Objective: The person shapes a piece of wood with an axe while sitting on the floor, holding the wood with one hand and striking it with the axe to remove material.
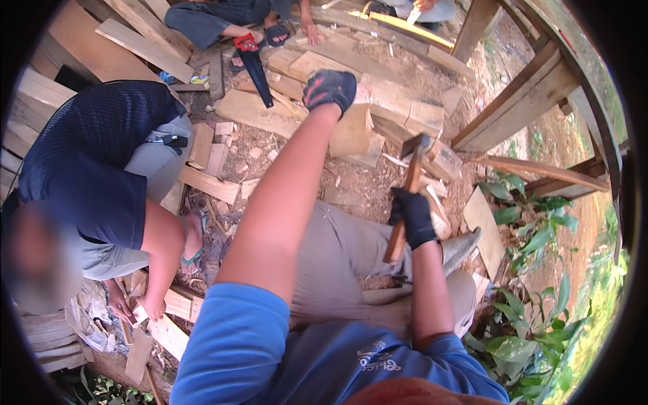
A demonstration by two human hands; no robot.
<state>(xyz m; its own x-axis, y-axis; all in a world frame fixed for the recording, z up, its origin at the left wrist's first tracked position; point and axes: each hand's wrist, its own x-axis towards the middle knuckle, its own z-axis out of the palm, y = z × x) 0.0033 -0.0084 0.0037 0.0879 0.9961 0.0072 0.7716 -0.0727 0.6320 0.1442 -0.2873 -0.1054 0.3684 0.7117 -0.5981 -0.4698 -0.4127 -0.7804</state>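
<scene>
Your right hand (412, 214), in a dark knit glove, is clenched around the smooth wooden handle of a hammer (407, 193); its dark metal head stands raised above your knee, just beside the split blocks. Your left hand (329, 90), gloved in black with red patches, presses down on the top of a pale, rough-sawn wood block (351, 129), fingers curled over its far edge. Around the block lie flat offcuts and chips on bare dirt. Farther out, a handsaw (255, 66) with a black blade and red handle rests on planks. A person in a navy shirt (88, 155) crouches at your left.
</scene>
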